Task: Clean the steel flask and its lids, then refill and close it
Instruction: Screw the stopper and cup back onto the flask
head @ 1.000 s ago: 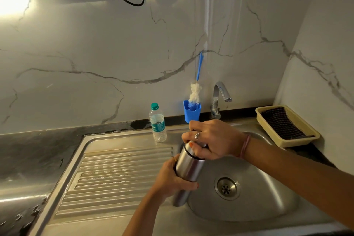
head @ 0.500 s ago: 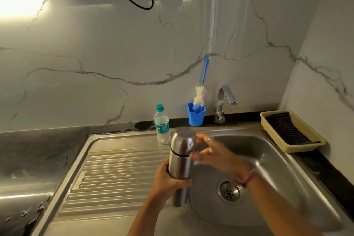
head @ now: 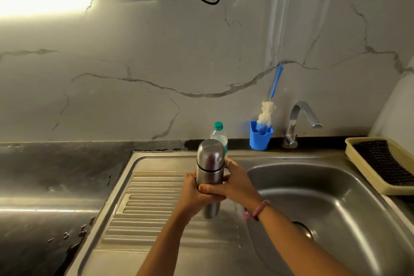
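The steel flask (head: pixel 210 168) stands upright over the ribbed drainboard (head: pixel 154 204), its domed cap on. Both hands wrap its middle. My left hand (head: pixel 192 197) grips the body from the left and below. My right hand (head: pixel 233 184) grips it from the right, with the thumb across the front just under the cap seam. The flask's lower end shows below the hands, close to the drainboard. Any inner lid is hidden under the cap.
A sink basin (head: pixel 324 197) with a drain lies to the right, a tap (head: pixel 300 119) behind it. A blue cup (head: pixel 261 136) holds a bottle brush (head: pixel 266 112). A plastic water bottle (head: pixel 219 133) stands behind the flask. A yellow tray (head: pixel 358 161) sits at far right.
My right hand left the cap top, swung round the flask's right side and now grips the body. The flask went from tilted to upright and moved left over the drainboard.
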### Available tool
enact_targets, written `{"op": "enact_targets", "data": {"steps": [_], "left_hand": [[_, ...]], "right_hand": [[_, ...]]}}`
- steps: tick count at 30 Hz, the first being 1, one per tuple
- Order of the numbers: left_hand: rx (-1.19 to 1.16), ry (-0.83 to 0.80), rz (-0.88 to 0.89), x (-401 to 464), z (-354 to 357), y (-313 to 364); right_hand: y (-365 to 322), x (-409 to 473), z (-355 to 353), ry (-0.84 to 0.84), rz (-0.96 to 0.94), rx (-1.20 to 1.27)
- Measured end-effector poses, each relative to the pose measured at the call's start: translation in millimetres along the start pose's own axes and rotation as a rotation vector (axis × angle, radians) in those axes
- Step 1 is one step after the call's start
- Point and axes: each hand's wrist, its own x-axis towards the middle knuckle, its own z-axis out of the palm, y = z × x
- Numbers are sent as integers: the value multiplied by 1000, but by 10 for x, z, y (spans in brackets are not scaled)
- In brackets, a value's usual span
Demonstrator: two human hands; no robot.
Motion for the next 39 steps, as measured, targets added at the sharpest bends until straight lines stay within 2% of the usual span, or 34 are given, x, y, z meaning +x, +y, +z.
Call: {"op": "enact_targets", "data": {"steps": [3,6,15,27,39], "left_hand": [[203,30,37,236,-297,-94],[253,50,90,427,-602,-161],[126,185,119,951,-1054,-322],[41,180,96,1444,-1254,-568],[-9,163,67,1575,-1293,-691]], "right_hand": [[-85,264,171,13,-44,-23],[-118,560,345,36,-30,-8],[-188,1431,805,70,-1,-91],[-33,1948,1141,115,61,-87],[36,2060,1233,124,103,-29]]}}
